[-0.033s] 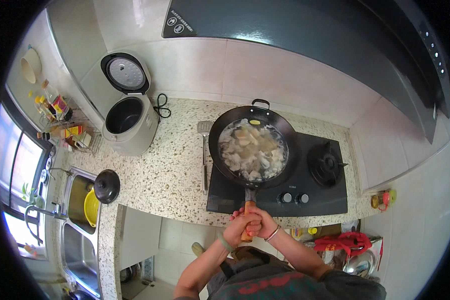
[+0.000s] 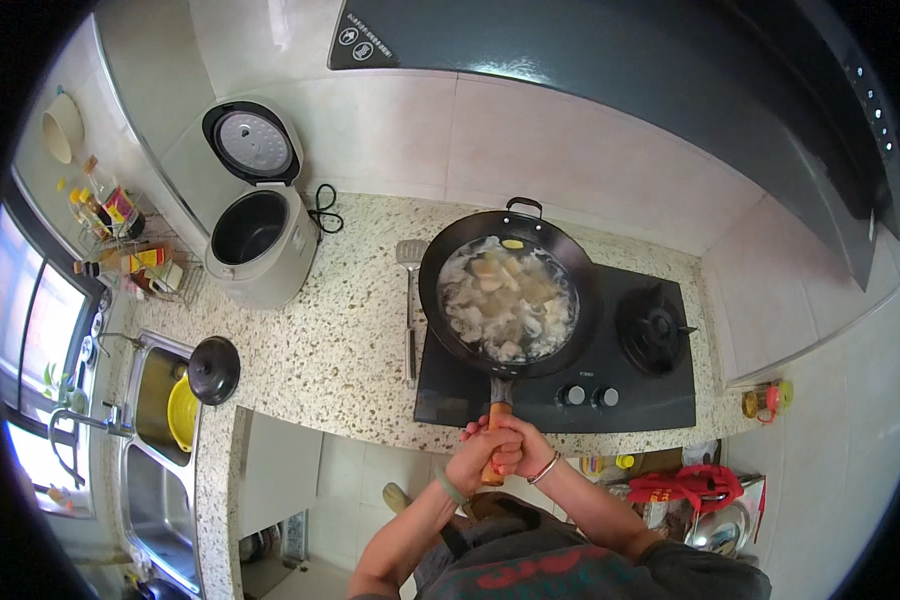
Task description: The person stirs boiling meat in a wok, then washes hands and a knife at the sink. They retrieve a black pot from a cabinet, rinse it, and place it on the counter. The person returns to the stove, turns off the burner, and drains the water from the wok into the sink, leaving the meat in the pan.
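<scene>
A black wok (image 2: 584, 300) sits over the left burner of the stove, its wooden handle (image 2: 500, 409) pointing toward me. My left hand (image 2: 476, 458) and my right hand (image 2: 526, 444) are both closed around that handle, pressed together. Cloudy liquid with whitish foam and pale chunks (image 2: 510, 300) fills the wok's bottom. One small yellow slice (image 2: 512, 244) floats near the far side. To the wok's left, a slotted metal spatula (image 2: 409, 300) lies on the counter.
An open rice cooker (image 2: 260, 240) stands at the back left. The black glass stove (image 2: 560, 408) has a bare right burner (image 2: 654, 330). A dark lid (image 2: 214, 370) rests by the sink (image 2: 160, 500), with a yellow basket (image 2: 182, 412) inside. The range hood (image 2: 570, 60) hangs above.
</scene>
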`<state>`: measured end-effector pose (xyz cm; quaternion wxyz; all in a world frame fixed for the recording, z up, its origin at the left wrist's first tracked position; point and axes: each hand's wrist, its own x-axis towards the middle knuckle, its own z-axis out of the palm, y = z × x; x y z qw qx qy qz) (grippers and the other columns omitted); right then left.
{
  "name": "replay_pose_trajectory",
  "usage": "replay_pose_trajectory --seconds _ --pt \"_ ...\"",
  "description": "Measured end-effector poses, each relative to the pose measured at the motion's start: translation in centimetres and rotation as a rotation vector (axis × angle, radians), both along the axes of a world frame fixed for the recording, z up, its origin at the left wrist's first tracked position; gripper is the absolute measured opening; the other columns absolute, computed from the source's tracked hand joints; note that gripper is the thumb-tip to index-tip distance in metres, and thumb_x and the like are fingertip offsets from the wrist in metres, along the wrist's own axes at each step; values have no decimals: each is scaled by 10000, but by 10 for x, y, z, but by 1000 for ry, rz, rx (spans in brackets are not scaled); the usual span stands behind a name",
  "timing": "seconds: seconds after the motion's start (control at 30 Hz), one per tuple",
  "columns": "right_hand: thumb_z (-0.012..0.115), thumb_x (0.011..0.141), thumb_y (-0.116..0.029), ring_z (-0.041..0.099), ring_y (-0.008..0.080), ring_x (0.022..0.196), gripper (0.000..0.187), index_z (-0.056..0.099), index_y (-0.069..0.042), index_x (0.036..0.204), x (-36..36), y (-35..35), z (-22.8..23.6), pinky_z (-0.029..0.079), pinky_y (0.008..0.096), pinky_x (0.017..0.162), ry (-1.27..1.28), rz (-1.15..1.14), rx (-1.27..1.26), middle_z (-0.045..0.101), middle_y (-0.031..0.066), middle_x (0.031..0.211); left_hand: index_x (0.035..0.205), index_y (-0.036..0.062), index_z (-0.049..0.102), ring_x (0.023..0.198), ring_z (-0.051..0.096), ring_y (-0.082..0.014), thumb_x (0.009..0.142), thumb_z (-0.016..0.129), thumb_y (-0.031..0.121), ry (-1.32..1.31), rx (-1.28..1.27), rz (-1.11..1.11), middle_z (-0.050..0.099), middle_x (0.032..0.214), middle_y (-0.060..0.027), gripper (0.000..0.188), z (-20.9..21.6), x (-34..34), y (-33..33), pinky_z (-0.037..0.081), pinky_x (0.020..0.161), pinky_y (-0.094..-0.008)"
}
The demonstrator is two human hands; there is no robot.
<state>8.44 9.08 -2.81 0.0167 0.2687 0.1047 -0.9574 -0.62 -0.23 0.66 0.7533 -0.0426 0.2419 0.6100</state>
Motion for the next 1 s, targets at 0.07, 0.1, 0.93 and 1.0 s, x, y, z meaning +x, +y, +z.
replay_pose_trajectory --seconds 0.07,0.1,0.93,1.0 --pt "565 912 -209 544 313 1092 181 578 -44 985 1 -3 7 444 398 939 -79 -3 38 598 132 1035 661 151 384 444 324 -62 924 464 119 -10 55 -22 332 578 55 277 -6 0 -5 262 402 -236" --pt "563 911 -201 539 318 1093 169 579 -46 978 1 -4 8 439 403 943 -87 -5 58 597 127 1022 653 153 381 444 324 -63 925 464 130 -4 71 -18 333 576 54 286 -10 2 -6 265 405 -238" --pt "581 861 -122 587 280 994 103 546 -45 921 -1 -102 56 477 412 890 183 440 344 587 115 945 677 99 430 394 391 -81 914 509 128 56 35 413 404 546 14 252 26 57 -133 355 377 -264" --pt "573 867 -116 586 279 994 92 547 -46 921 -7 -120 60 477 412 893 211 565 335 587 115 951 684 95 433 396 392 -80 912 510 120 12 8 489 406 551 14 242 32 64 -156 360 377 -268"
